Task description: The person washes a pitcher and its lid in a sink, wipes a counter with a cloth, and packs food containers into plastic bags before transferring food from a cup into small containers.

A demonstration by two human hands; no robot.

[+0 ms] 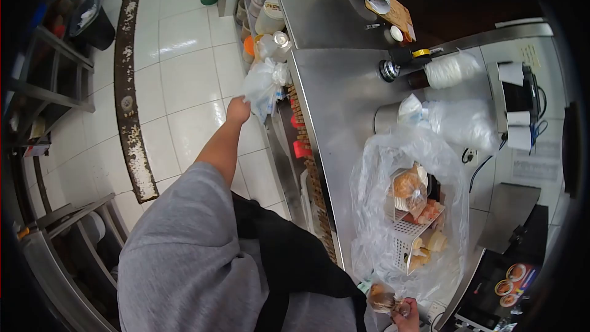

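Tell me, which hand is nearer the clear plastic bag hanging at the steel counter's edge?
Left. The left hand touches the clear plastic bag; the right hand is far off, by the wire rack.

Tiled floor (184, 67) lies open; bagged rack (409, 209) crowds the counter (338, 98).

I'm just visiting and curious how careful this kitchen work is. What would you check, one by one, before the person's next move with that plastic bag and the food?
1. Left hand has hold of the plastic bag beside the counter: ok, it touches the bag; the exact grip cannot be told.
2. Right hand holds the small wrapped food item: ok, held at the counter's near end.
3. Large clear bag over the white rack of bread stands on the counter: ok.
4. Bare space on the steel counter: ok, between the rack and the far items.
5. Bag's contents: cannot tell.
6. Floor free of spills under the reach: cannot tell.
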